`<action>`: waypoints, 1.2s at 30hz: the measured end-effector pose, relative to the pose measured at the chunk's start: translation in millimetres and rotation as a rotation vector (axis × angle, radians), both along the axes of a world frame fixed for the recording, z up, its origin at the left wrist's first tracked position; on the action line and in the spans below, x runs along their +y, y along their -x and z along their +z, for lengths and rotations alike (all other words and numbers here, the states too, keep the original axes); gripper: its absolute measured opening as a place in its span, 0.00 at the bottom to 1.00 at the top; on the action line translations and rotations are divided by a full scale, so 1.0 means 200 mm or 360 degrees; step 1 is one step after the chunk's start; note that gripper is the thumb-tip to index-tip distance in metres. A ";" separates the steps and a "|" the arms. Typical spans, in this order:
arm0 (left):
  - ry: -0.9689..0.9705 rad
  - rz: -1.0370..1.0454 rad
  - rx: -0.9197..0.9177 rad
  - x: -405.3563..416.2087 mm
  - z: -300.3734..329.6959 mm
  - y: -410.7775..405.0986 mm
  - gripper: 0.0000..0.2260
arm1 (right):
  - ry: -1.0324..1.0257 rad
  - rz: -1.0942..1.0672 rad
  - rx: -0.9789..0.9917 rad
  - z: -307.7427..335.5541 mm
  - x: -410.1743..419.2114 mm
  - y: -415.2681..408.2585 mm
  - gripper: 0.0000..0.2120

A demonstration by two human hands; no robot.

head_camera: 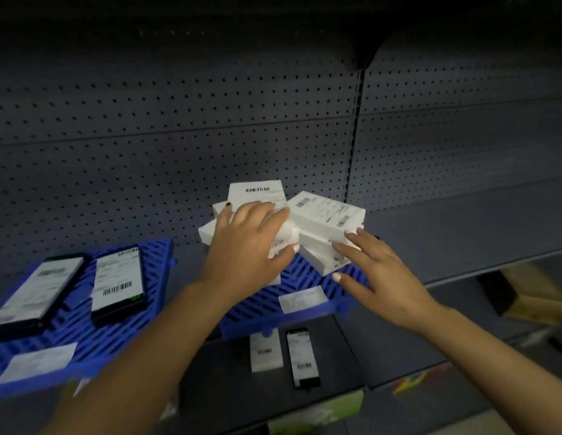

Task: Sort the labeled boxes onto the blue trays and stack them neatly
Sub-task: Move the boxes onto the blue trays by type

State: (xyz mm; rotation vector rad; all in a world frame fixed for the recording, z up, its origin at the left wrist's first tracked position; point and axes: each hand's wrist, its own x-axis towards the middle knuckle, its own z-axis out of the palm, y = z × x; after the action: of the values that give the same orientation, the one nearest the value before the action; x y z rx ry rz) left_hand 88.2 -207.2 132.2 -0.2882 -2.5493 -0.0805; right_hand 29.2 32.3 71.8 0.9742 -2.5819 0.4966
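Head view: jumbled white barcode-labeled boxes (326, 211) on blue tray (307, 312), both hands (245, 243) (380, 271) flat-fingered against them.

The left hand (248, 246) hides the lower white boxes (326, 211); label print blurs.

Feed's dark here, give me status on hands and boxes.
Left hand flat on white box pile, right hand open against its side. Pile crooked on right blue tray. Nothing blocking.
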 end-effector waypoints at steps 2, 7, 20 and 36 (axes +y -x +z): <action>-0.0092 -0.0235 0.0044 0.01 -0.04 -0.08 0.24 | -0.0012 -0.0016 -0.0007 -0.03 0.00 -0.07 0.30; -0.0142 -0.0530 -0.0011 0.03 -0.23 -0.25 0.22 | -0.0045 -0.0012 -0.0003 -0.17 0.02 -0.27 0.28; -0.0019 -0.0257 -0.0541 0.19 -0.78 -0.44 0.24 | -0.0184 0.0143 -0.0268 -0.65 0.20 -0.41 0.25; -0.0492 0.0469 -0.1188 0.44 -1.49 -0.34 0.38 | -0.0797 0.0148 -0.0682 -1.26 0.56 -0.04 0.32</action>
State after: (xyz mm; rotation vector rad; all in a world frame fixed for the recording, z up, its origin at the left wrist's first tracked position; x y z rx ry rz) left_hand 157.1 -119.2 -165.4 0.3000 -3.2134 -0.5531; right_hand 36.7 144.7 -180.3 1.2638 -3.1457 0.0742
